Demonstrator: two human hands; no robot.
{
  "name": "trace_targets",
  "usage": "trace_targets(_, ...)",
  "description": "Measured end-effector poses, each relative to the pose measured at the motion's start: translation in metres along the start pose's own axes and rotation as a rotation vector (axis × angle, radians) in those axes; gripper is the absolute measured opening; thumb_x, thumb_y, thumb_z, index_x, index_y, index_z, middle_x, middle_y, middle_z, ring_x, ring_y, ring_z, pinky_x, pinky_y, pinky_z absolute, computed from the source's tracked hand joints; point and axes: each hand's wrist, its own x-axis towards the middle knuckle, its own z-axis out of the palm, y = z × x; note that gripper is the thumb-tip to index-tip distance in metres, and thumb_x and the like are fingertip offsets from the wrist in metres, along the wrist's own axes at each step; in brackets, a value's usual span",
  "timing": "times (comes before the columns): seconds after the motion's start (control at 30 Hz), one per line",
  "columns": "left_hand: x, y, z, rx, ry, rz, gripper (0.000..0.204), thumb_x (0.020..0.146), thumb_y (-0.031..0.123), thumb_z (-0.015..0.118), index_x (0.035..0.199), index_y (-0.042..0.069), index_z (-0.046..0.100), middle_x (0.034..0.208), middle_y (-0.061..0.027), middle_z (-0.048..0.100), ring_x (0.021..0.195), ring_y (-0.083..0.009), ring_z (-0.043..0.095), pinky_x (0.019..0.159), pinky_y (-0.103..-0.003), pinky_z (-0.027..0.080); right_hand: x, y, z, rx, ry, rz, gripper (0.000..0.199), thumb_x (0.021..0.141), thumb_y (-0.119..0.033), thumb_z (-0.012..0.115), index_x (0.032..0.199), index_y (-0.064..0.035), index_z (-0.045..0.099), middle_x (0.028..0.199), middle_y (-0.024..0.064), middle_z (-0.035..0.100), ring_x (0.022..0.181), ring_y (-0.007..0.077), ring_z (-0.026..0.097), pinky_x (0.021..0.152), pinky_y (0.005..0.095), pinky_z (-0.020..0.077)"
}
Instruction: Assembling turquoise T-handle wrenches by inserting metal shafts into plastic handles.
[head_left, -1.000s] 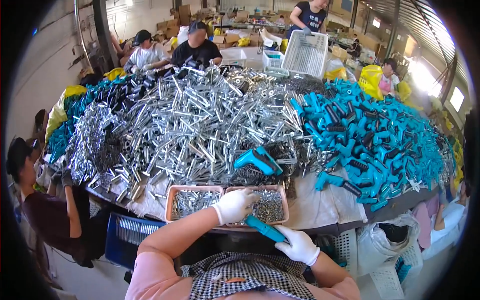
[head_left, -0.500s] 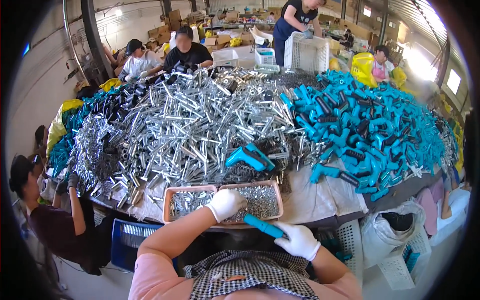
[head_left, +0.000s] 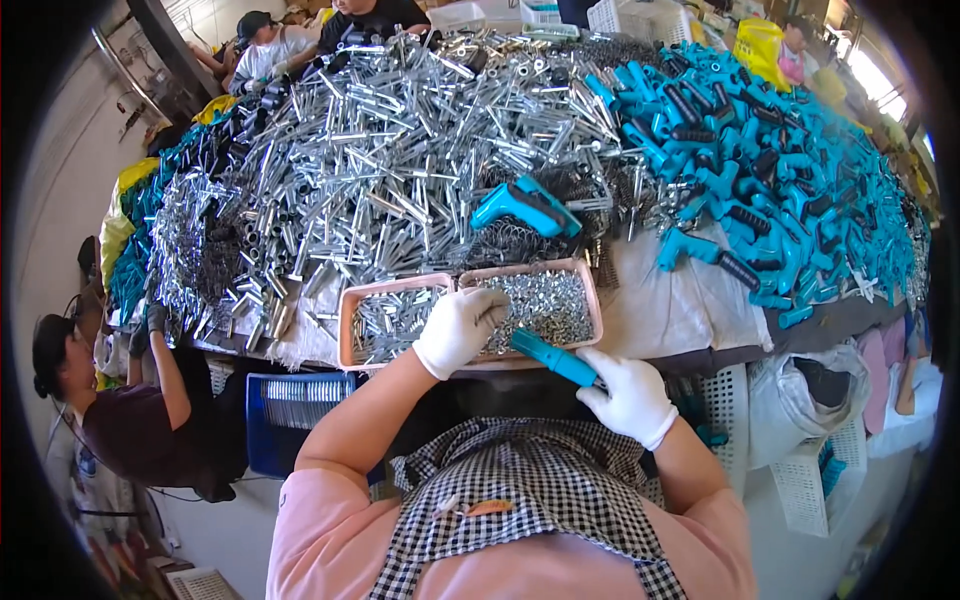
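Note:
In my white-gloved right hand (head_left: 630, 398) is a teal plastic handle-like part (head_left: 553, 357), gripped at its near end, the far end angled up and left. My left hand (head_left: 455, 328), also in a white glove, is over the inner edges of two pink trays with its fingers curled together. Anything between those fingertips is too small to make out. The left tray (head_left: 346, 330) contains short metal pins, while the right tray (head_left: 597, 308) is filled with small shiny metal pieces. Behind the trays, two teal housings (head_left: 525, 207) lie on dark springs.
A large heap of metal rods (head_left: 370, 170) covers the table's middle, with a pile of teal parts (head_left: 770, 170) to the right. A blue crate (head_left: 262, 425) stands below at left, and a white sack (head_left: 808, 400) at right. One co-worker (head_left: 120, 400) works at the left.
The view has tilted downward, so the table sits higher in it. My left fingers have lifted slightly from the small metal pieces; my right hand still grips the teal part.

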Motion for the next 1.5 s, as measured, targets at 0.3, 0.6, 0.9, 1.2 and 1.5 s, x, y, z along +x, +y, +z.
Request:
trace_targets(0.3, -0.026, 0.028, 0.009, -0.131, -0.045, 0.470, 0.029, 0.068, 0.018, 0.083, 0.090, 0.008, 0.067, 0.099, -0.0070, 0.068, 0.099, -0.0302, 0.063, 0.086, -0.042, 0.052, 0.005, -0.018, 0.007, 0.025, 0.038, -0.109, 0.051, 0.074, -0.022, 0.075, 0.121, -0.0099, 0.059, 0.078, 0.0112, 0.065, 0.069, 0.0329, 0.065, 0.059, 0.0435, 0.0500)
trace_targets(0.6, -0.052, 0.037, 0.002, 0.290, -0.219, 0.590, 0.048, 0.071, 0.022, 0.075, 0.112, 0.002, 0.063, 0.110, -0.0113, 0.063, 0.095, -0.0284, 0.064, 0.084, -0.039, 0.055, -0.007, 0.006, 0.021, 0.406, -0.076, -0.120, 0.055, 0.077, -0.022, 0.075, 0.126, -0.0034, 0.060, 0.090, 0.0196, 0.069, 0.075, 0.0326, 0.069, 0.069, 0.0381, 0.0540)
trace_targets(0.9, -0.034, 0.040, 0.016, 0.314, -0.405, 0.713, 0.027, 0.071, 0.018, 0.068, 0.095, 0.007, 0.065, 0.077, -0.0034, 0.058, 0.069, -0.0220, 0.062, 0.059, -0.035, 0.051, -0.006, 0.011, 0.013, 0.456, -0.417, -0.071, 0.075, 0.082, -0.021, 0.069, 0.146, 0.0003, 0.035, 0.106, 0.0256, 0.065, 0.088, 0.0371, 0.067, 0.078, 0.0424, 0.0528)
trace_targets(1.2, 0.038, 0.010, 0.043, 0.364, -0.416, 0.063, 0.032, 0.080, 0.026, 0.068, 0.101, 0.003, 0.070, 0.096, -0.0212, 0.066, 0.089, -0.0394, 0.064, 0.082, -0.048, 0.050, -0.025, 0.031, 0.003, 0.979, -0.148, 0.446, 0.070, 0.089, -0.008, 0.055, 0.152, -0.0035, 0.025, 0.100, 0.0149, 0.061, 0.063, 0.0134, 0.060, 0.055, 0.0283, 0.0522)
trace_targets(1.5, 0.026, 0.018, 0.037, 0.186, -0.008, 0.063, 0.012, 0.085, 0.017, 0.066, 0.084, 0.006, 0.068, 0.084, -0.0125, 0.069, 0.081, -0.0332, 0.066, 0.076, -0.044, 0.051, -0.020, 0.039, 0.008, 1.727, -0.167, 0.583, 0.072, 0.091, -0.023, 0.060, 0.152, -0.0062, 0.026, 0.103, 0.0155, 0.062, 0.066, 0.0169, 0.062, 0.053, 0.0295, 0.0517)
